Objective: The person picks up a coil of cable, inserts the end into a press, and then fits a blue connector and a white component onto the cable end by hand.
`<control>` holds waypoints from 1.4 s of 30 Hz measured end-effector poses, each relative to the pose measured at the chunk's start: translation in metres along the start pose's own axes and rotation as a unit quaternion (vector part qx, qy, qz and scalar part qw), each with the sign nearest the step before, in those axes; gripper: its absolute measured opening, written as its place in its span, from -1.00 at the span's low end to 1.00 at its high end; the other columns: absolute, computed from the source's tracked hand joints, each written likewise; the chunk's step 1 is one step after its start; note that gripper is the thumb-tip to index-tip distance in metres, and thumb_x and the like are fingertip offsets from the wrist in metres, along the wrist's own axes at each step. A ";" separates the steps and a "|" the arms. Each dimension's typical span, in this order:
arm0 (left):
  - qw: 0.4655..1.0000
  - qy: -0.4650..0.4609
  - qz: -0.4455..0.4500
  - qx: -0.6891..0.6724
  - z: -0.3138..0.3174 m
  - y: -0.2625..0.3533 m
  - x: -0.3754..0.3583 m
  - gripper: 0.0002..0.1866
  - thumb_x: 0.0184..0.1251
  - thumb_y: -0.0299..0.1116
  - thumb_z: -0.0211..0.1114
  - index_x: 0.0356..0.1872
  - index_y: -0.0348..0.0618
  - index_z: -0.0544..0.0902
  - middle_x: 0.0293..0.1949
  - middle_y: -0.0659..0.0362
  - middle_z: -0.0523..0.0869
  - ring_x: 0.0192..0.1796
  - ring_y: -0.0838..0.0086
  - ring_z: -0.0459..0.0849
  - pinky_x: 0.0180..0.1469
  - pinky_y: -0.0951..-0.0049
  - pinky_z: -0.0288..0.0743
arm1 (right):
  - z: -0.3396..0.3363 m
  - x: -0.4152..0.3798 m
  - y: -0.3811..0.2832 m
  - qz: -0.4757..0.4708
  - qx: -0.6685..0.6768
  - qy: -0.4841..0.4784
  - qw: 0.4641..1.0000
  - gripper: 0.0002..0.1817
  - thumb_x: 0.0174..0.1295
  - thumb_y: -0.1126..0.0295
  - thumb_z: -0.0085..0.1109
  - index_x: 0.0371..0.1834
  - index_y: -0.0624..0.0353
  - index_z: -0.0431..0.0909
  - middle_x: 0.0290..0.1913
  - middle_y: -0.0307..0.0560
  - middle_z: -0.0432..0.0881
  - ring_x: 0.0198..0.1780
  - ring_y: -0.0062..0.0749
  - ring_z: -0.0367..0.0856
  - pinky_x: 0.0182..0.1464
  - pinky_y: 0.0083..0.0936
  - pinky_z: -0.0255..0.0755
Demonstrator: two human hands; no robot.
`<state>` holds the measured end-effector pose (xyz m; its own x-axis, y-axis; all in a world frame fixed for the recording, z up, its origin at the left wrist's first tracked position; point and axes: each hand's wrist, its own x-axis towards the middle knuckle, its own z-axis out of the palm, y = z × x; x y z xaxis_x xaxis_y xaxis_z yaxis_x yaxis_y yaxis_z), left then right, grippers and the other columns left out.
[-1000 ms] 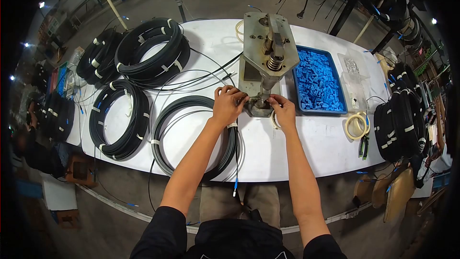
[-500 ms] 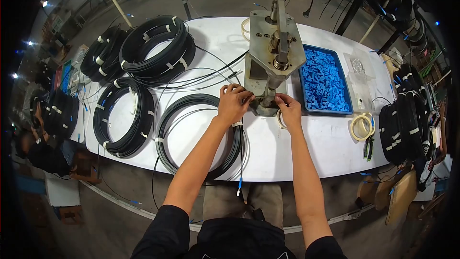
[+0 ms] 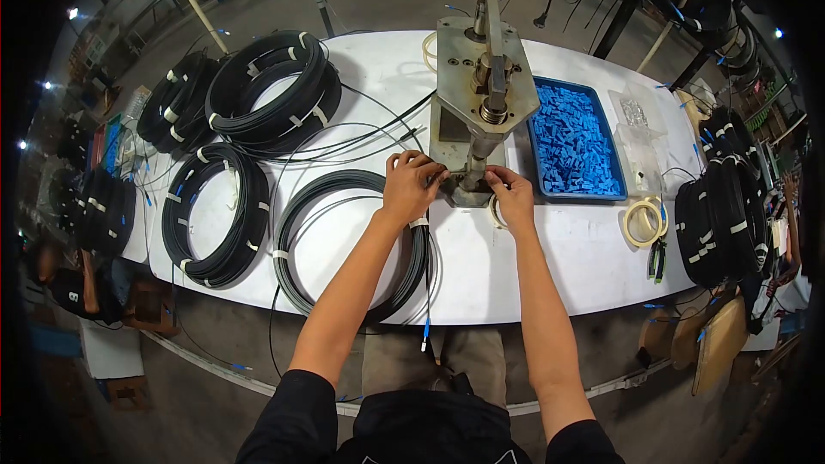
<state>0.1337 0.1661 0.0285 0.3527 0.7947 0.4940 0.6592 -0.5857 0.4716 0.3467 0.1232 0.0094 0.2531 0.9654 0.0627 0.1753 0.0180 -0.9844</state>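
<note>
A metal hand press (image 3: 464, 107) stands before me, and both of my hands work at its base, one on each side of the ram. My left hand (image 3: 409, 188) is closed in a pinch at the left of the press base, knuckles up. From the right, my right hand (image 3: 514, 196) pinches with thumb and forefinger right beside the ram's lower end. What the fingertips hold is too small to make out. A tied coil of black cable (image 3: 289, 222) lies under my left forearm, its blue-tipped connector (image 3: 426, 331) hanging past the table's front edge.
A blue tray (image 3: 621, 194) of small blue parts sits right of the press. Beyond it are clear plastic boxes (image 3: 638, 159), tape rolls (image 3: 643, 223) and green-handled cutters (image 3: 656, 261). More black cable coils (image 3: 216, 241) lie at the left. Another person (image 3: 86, 288) sits at far left.
The whole view has shifted slightly, so the table and press appear a little further left. Both hands stay pinched at the press base, with only slight finger movement.
</note>
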 end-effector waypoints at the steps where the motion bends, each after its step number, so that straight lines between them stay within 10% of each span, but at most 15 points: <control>1: 1.000 0.000 0.000 0.000 0.000 0.000 0.000 -0.83 0.23 -0.19 0.36 -0.29 -0.01 0.79 -0.26 0.29 0.74 0.06 0.34 0.56 0.25 0.16 0.16 | 0.000 0.000 0.001 -0.002 0.008 -0.001 1.000 -0.75 0.28 0.27 0.32 -0.10 0.19 0.74 -0.25 -0.19 0.76 -0.17 -0.59 0.61 -0.03 -0.60 0.41; 42: 0.998 0.025 0.044 -0.027 -0.005 0.001 -0.001 -0.81 0.19 -0.22 0.38 -0.25 -0.05 0.77 -0.23 0.23 0.70 0.06 0.30 0.54 0.24 0.21 0.21 | -0.006 -0.003 -0.002 -0.023 0.062 -0.024 0.998 -0.83 0.23 0.45 0.31 -0.16 0.27 0.72 -0.33 -0.29 0.69 -0.30 -0.68 0.50 -0.19 -0.66 0.39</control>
<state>0.1310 0.1645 0.0319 0.3729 0.7318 0.5704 0.5901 -0.6615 0.4629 0.3511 0.1185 0.0121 0.2018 0.9741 0.1024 0.0663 0.0907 -0.9937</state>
